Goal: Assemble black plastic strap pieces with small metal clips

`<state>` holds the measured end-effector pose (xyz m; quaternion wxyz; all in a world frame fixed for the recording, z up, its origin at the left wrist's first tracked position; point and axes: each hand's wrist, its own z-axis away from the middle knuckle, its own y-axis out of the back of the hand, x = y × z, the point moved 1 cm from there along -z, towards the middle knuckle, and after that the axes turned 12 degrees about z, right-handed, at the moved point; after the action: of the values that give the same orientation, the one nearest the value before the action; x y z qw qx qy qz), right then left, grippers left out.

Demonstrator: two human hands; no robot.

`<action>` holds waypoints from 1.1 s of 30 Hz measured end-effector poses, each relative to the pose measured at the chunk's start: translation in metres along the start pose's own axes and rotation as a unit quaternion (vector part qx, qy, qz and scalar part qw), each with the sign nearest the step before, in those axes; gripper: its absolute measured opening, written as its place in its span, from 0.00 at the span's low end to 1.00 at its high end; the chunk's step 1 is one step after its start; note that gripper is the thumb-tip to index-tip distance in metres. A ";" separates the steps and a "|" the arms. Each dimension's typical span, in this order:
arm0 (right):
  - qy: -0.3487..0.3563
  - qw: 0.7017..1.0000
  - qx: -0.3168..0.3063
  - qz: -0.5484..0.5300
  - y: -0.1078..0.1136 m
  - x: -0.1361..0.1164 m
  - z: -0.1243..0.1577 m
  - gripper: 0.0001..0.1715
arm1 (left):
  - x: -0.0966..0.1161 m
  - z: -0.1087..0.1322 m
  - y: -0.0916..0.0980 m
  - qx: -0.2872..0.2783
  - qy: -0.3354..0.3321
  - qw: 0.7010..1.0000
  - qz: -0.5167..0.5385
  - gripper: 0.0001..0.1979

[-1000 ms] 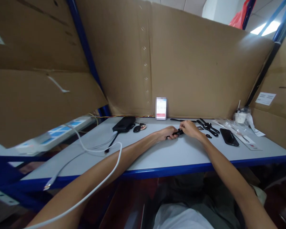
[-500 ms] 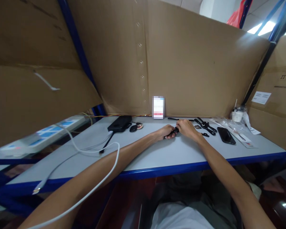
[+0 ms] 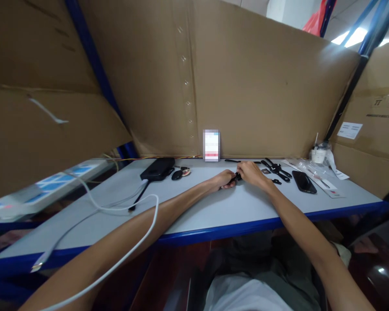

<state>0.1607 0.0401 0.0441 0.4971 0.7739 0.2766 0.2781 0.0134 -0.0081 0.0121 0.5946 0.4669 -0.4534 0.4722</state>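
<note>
Both my hands meet above the middle of the grey table. My left hand (image 3: 225, 178) is closed round a small dark black part (image 3: 236, 176), which is mostly hidden by the fingers. My right hand (image 3: 249, 172) pinches at the part's right end, fingertips bent down over it. Just right of that hand lie a small black piece (image 3: 276, 182), a small flat dark square (image 3: 266, 171) and a black cross-shaped piece with several arms (image 3: 278, 169). Behind the hands, a thin black blade-like strip (image 3: 232, 161) rests on the table.
A phone (image 3: 304, 182) lies on the right, beside clear plastic packaging (image 3: 306, 165) and a white cup (image 3: 319, 154). A blurred screen (image 3: 212, 146) stands against the cardboard. On the left are a black box (image 3: 157, 168), keys (image 3: 181, 172), white cables (image 3: 149, 197) and a power strip (image 3: 61, 179).
The view has shifted slightly, so everything sits a little further left. My hands stay together on the black part, and it shows slightly differently between my fingers.
</note>
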 end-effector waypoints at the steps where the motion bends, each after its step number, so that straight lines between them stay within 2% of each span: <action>1: 0.000 1.000 -0.002 0.008 0.001 0.000 0.001 0.15 | -0.001 -0.001 0.000 0.002 0.000 1.000 -0.001 0.16; 7: 0.006 0.999 -0.034 0.031 0.008 -0.001 0.004 0.16 | -0.003 -0.002 0.001 0.003 0.003 1.000 0.001 0.12; 13: 0.000 0.999 -0.029 0.039 0.011 -0.003 0.004 0.15 | -0.005 -0.005 0.001 0.009 -0.007 1.000 0.018 0.07; 18: -0.001 1.000 -0.014 0.003 0.011 0.000 0.003 0.14 | -0.003 -0.002 -0.002 0.016 -0.011 1.000 0.015 0.12; 33: 0.018 0.997 -0.027 0.064 0.015 -0.011 0.008 0.15 | -0.005 -0.004 -0.004 0.027 -0.009 1.000 0.003 0.10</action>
<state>0.1607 0.0219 0.0535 0.4934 0.7714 0.2278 0.3309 0.0172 -0.0054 0.0063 0.5760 0.4856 -0.4471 0.4822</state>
